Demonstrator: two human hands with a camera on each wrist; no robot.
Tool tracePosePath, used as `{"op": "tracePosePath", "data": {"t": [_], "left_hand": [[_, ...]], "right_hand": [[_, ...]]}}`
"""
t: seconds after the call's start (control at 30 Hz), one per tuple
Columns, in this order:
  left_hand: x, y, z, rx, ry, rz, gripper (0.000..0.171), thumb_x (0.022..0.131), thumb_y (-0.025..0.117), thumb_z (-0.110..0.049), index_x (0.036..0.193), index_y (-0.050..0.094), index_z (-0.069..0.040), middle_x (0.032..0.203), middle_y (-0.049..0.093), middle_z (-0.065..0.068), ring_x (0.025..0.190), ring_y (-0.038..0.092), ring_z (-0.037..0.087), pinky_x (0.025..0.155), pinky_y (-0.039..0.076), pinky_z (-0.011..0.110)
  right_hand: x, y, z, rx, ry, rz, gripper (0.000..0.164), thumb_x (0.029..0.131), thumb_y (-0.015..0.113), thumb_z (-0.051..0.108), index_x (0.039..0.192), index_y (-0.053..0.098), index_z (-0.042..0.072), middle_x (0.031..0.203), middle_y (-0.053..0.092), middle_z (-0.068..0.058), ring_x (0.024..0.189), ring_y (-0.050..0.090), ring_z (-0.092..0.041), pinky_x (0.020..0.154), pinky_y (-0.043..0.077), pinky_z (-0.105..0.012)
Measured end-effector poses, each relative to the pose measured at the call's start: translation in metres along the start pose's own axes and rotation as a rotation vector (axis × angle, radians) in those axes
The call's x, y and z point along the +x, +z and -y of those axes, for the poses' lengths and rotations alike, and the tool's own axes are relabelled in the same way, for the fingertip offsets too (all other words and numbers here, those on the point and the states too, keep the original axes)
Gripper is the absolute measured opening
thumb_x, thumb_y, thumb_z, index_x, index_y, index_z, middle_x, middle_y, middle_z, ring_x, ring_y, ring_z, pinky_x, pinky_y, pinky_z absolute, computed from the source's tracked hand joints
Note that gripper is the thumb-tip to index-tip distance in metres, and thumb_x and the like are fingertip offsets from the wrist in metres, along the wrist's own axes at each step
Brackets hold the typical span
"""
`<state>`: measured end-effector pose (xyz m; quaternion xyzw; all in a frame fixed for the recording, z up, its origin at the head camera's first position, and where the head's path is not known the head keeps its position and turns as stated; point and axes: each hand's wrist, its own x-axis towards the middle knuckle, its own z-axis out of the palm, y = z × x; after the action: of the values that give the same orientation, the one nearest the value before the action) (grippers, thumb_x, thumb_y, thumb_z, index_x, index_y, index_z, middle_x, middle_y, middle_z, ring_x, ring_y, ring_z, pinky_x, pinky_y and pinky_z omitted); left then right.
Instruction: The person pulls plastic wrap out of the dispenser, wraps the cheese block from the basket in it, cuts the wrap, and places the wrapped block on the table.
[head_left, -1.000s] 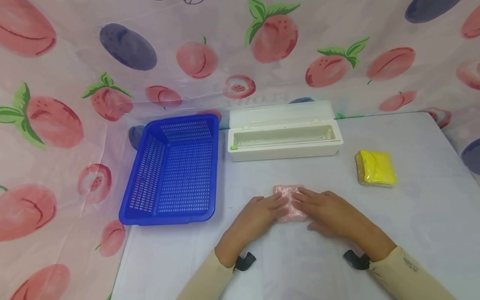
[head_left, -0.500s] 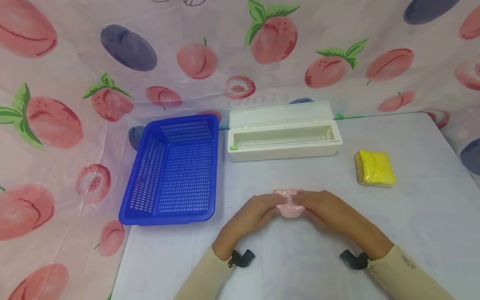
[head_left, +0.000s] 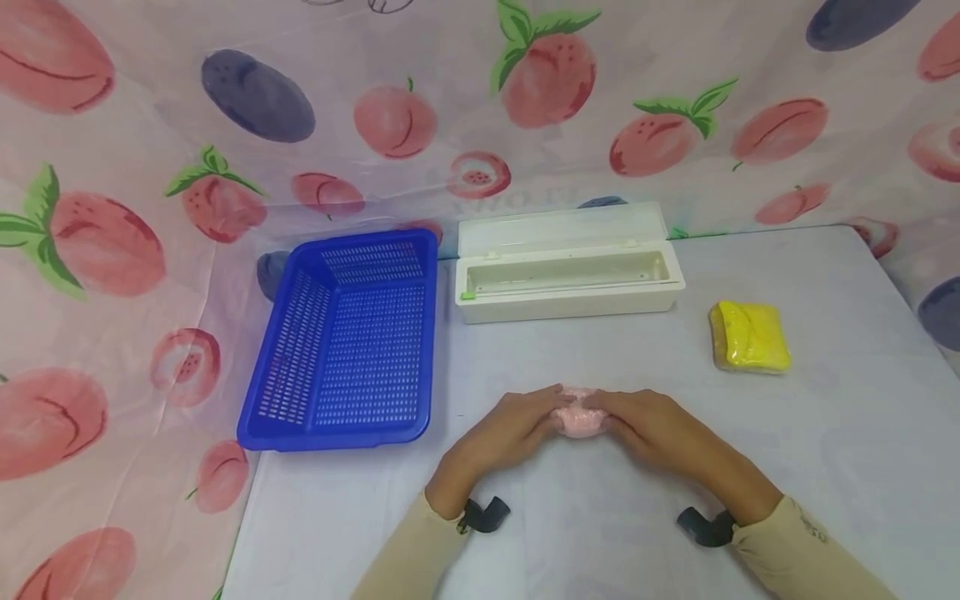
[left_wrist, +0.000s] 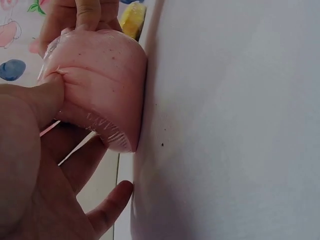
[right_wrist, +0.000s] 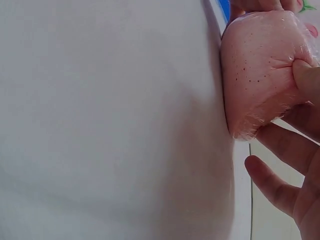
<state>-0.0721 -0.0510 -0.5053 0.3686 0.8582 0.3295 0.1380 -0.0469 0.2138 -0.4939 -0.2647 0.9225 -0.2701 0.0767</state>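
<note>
Between both hands stands a soft pink block wrapped in clear plastic film (head_left: pixel 581 422), perhaps modelling clay, on the white table. My left hand (head_left: pixel 510 427) pinches its left side. In the left wrist view the left thumb (left_wrist: pixel 47 97) dents the near face of the pink block (left_wrist: pixel 107 75), with fingers behind it. My right hand (head_left: pixel 648 429) grips the other side, and its thumb (right_wrist: pixel 307 77) creases the pink block (right_wrist: pixel 262 65) in the right wrist view. The two hands hide much of the block's sides from the head view.
A blue perforated basket (head_left: pixel 427 358) stands at the left. Behind the hands lies a long white box (head_left: pixel 570 307) with its clear lid (head_left: pixel 562 227) raised. A yellow wrapped block (head_left: pixel 750 337) rests at the right. Fruit-printed cloth (head_left: pixel 300 200) hangs behind the white table (head_left: pixel 600 542).
The hands lay flat over the pink block one second ago; now they pinch it from both sides. It has been tipped up and bent, its near face turned toward me.
</note>
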Motion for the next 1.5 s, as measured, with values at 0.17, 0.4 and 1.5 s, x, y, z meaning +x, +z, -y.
{"op": "tracePosePath", "data": {"t": [0.17, 0.4, 1.5], "left_hand": [[0.002, 0.002, -0.004, -0.102, -0.054, -0.028, 0.036, 0.112, 0.037, -0.032, 0.138, 0.058, -0.018, 0.13, 0.069, -0.002, 0.118, 0.064, 0.008, 0.106, 0.049, 0.027], [0.004, 0.005, -0.011, -0.447, -0.18, -0.073, 0.036, 0.1, 0.065, -0.034, 0.132, 0.056, -0.019, 0.121, 0.07, 0.0, 0.108, 0.063, 0.007, 0.096, 0.052, 0.026], [0.143, 0.037, -0.068, -1.014, -0.578, -0.237, 0.055, 0.092, 0.076, -0.021, 0.143, 0.058, -0.009, 0.113, 0.073, -0.001, 0.095, 0.066, 0.009, 0.09, 0.058, 0.032]], "right_hand": [[-0.001, -0.001, 0.0, 0.074, 0.04, -0.053, 0.028, 0.103, 0.061, 0.02, 0.13, 0.063, 0.024, 0.122, 0.073, 0.008, 0.111, 0.07, -0.015, 0.095, 0.057, -0.045], [-0.003, -0.006, 0.008, 0.348, 0.16, -0.057, 0.022, 0.109, 0.05, 0.027, 0.128, 0.058, 0.022, 0.115, 0.072, 0.007, 0.102, 0.064, -0.009, 0.09, 0.057, -0.031], [-0.029, -0.043, -0.029, 0.088, 0.548, -0.604, 0.048, 0.099, 0.066, 0.035, 0.134, 0.06, 0.002, 0.122, 0.066, -0.023, 0.102, 0.067, -0.039, 0.074, 0.048, -0.01]]}}
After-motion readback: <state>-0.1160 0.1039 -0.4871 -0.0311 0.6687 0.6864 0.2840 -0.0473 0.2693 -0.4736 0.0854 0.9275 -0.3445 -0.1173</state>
